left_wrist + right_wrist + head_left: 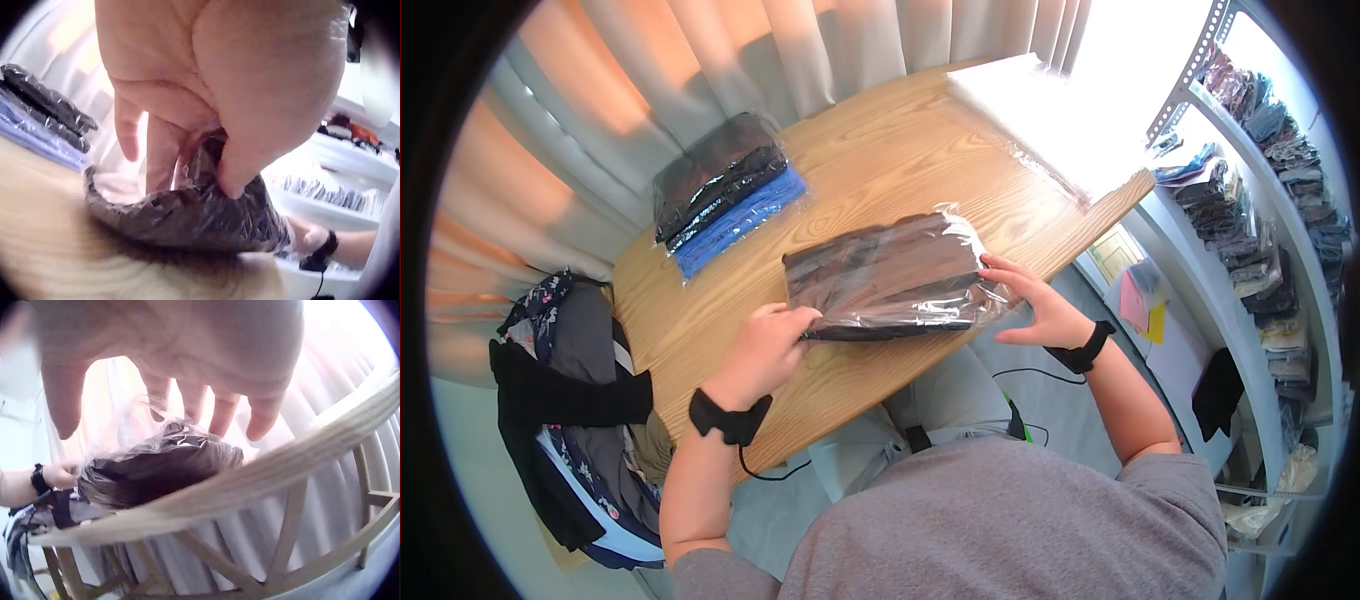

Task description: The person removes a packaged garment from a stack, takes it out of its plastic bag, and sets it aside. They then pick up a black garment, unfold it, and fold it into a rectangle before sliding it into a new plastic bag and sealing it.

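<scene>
A folded dark garment in a clear plastic bag [880,275] lies on the wooden table in front of me. My left hand [752,352] grips the bag's near left corner; in the left wrist view its thumb and fingers pinch the dark packet [187,222] from above. At the other end, my right hand [1048,312] has its fingertips on the loose plastic. The right wrist view shows that hand's fingers [223,415] spread and nearly straight over the bag's crinkled open-looking end [147,447], thumb held apart.
Bagged dark and blue garments [735,195] are stacked at the table's back left. Clear plastic bags [1040,120] lie at the far right corner. A heap of clothes [585,400] stands left of the table [700,350]. Shelves with folded items [1250,220] are on the right.
</scene>
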`<state>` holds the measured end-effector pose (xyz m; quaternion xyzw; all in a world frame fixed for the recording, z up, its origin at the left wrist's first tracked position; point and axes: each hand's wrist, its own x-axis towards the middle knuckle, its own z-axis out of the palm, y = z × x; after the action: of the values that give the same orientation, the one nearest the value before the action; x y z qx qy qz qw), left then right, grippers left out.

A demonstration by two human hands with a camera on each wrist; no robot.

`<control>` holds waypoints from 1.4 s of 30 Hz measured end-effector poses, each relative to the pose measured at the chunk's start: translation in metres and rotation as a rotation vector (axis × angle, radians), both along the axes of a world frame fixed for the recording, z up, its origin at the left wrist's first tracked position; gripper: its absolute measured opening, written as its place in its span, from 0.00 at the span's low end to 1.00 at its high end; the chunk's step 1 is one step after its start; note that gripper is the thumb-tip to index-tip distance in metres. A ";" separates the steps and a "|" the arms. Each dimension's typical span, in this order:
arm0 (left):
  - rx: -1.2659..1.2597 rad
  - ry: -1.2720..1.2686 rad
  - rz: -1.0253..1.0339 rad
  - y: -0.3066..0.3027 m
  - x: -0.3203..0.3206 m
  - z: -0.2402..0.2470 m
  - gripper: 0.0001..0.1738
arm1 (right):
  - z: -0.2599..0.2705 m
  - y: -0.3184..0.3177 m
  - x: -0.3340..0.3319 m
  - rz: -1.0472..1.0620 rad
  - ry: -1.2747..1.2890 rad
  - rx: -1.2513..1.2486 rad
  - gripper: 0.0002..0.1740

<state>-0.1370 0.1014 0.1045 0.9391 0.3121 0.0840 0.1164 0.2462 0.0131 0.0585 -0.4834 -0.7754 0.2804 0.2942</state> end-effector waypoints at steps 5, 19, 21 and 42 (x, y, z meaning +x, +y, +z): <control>-0.466 -0.567 0.276 0.003 -0.015 0.051 0.10 | 0.027 0.024 0.001 0.106 0.375 -0.046 0.46; -0.666 -0.830 0.396 0.028 -0.054 -0.015 0.21 | 0.009 0.095 -0.044 -0.011 0.252 -0.208 0.29; -0.726 -0.624 0.419 0.021 -0.052 -0.023 0.24 | 0.009 0.094 -0.045 -0.032 0.105 -0.221 0.28; -1.087 -0.946 0.648 -0.016 -0.043 -0.053 0.27 | -0.014 0.066 -0.065 -0.150 0.818 -0.782 0.24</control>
<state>-0.1802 0.0849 0.0515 0.4776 0.4848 0.3401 0.6490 0.1816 0.0792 0.0445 -0.4622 -0.4003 0.6892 0.3888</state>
